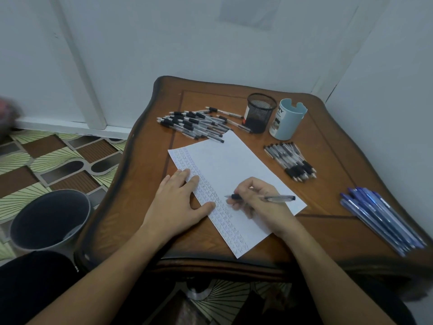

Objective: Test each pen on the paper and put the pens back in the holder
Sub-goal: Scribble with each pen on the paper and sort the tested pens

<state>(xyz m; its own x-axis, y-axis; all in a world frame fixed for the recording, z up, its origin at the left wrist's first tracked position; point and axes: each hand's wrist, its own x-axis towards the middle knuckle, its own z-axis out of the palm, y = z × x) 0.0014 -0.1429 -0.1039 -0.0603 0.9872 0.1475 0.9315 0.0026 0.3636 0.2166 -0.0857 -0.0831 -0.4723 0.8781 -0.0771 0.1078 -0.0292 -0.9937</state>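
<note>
White walls (164,43) are seen behind a brown wooden table (328,231). A white paper (225,165) is laid slantwise in the middle of the tabletop, and rows of small marks are drawn down its left side. The paper is pressed near its left edge by the left hand (178,205), laid flat with the fingers straight and close together and the thumb stuck out. A clear pen (278,198) is pinched near its black grip by the curled fingers of the right hand (262,207), and its tip is pointed left at the marks; whether the tip touches the paper cannot be told. A black mesh holder (260,113) is stood near the far edge of the tabletop, with a light blue cup (287,119) just beside it on the right. A big pile of pens (194,124) is spread near the far left corner, a small bunch of pens (290,160) is laid on the near side of the cup, and some blue pens (379,219) are laid along the right edge. A dark bucket (50,219) is set on the patterned floor (58,156) by the table's left side.
</note>
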